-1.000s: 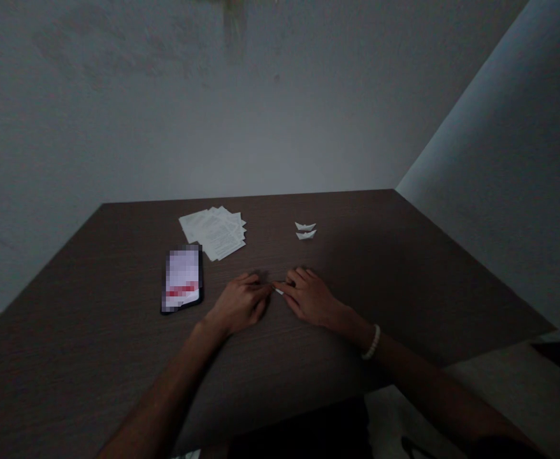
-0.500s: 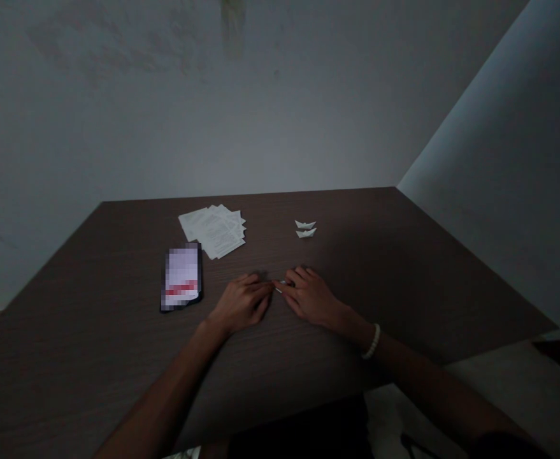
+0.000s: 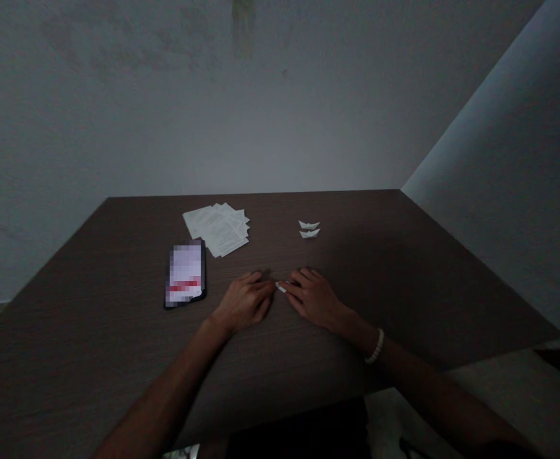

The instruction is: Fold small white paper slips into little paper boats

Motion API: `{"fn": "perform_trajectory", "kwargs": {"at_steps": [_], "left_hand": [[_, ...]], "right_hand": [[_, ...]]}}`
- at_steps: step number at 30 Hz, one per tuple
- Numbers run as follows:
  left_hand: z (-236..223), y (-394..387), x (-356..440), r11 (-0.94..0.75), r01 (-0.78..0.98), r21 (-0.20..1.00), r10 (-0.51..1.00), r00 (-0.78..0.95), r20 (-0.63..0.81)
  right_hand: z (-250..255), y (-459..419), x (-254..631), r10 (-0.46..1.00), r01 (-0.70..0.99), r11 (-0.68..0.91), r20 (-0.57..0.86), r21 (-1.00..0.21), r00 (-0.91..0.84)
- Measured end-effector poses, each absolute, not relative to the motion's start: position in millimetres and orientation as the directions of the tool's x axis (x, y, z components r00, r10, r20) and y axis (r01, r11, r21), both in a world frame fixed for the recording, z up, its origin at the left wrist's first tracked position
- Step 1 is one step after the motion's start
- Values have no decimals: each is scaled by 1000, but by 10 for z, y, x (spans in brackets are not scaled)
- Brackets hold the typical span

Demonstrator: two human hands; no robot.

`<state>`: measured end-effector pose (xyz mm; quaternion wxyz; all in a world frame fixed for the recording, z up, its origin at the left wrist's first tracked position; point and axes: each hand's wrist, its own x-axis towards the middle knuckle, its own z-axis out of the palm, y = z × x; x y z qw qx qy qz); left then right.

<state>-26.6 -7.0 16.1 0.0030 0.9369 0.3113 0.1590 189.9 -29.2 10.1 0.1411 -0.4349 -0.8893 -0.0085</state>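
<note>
Between my hands, low on the tabletop, is a small folded piece of white paper (image 3: 281, 287), mostly covered by my fingers. My left hand (image 3: 247, 301) rests on the table with its fingers closed at the paper's left end. From the other side my right hand (image 3: 314, 296), a beaded bracelet on its wrist, has thumb and fingers closed on the right end. Farther back stand two small white paper boats, the rear boat (image 3: 309, 225) just behind the front boat (image 3: 309, 234).
A fanned stack of printed paper sheets (image 3: 217, 226) lies at the back left. In front of it is a phone or tablet (image 3: 185, 274) with a blurred screen. The dark wooden table (image 3: 93, 274) meets a wall (image 3: 280, 127) at the back.
The whole view has shifted slightly. A little more of the white paper shows between my fingertips; both hands stay in about the same place.
</note>
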Motion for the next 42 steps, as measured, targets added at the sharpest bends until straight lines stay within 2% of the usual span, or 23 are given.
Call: {"fn": "perform_trajectory", "kwargs": {"at_steps": [14,25,33,39,42], "left_hand": [[156,-76,-233,-799,601,23,584,765,271],[172,-85,-233,-794,607,26,590,761,269],[174,-92,-227,-780,625,37,613,750,248],[177,-104,-219,-787,616,28,601,756,262],[166,-104,-220,-792,611,-13,585,764,274]], "right_hand": [[99,-293,1897,769,775,623,265,-108,-581],[140,-282,1905,741,752,656,242,-65,-626],[169,-294,1903,759,766,637,235,-80,-607],[125,-294,1927,793,782,602,240,-163,-560],[68,-315,1991,851,823,511,283,-247,-443]]}}
